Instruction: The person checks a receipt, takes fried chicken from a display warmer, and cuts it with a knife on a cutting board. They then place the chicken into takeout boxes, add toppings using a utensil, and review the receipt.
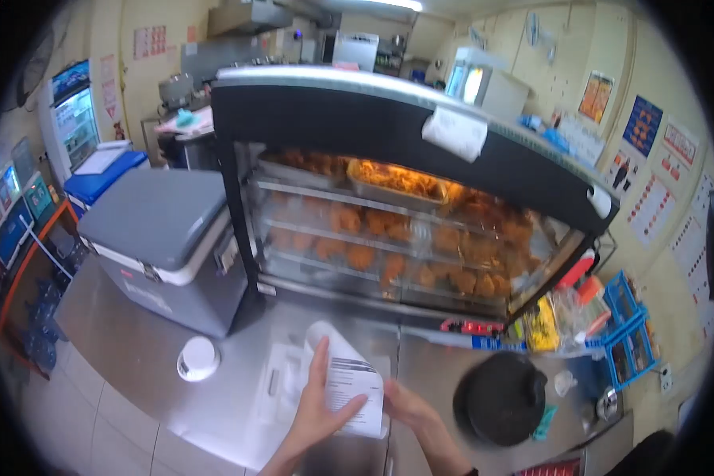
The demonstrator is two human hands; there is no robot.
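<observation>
A white printed paper (355, 390), curled at its top, is held over the steel counter (254, 349). My left hand (319, 408) grips it from the left, thumb across the printed face and fingers along the left edge. At the paper's right edge is my right hand (408, 404), its fingers closed on that edge and partly hidden behind it. Beneath the paper lies a pale tray-like object (274, 389), mostly covered. A white round container (198, 358) stands to the left on the counter.
Behind the counter's front part stands a glass food warmer (404, 238) with fried food on shelves. A grey cooler box (159, 238) is at its left. A black round lidded object (501, 398), bagged items (559, 321) and a blue basket (631, 353) are at the right.
</observation>
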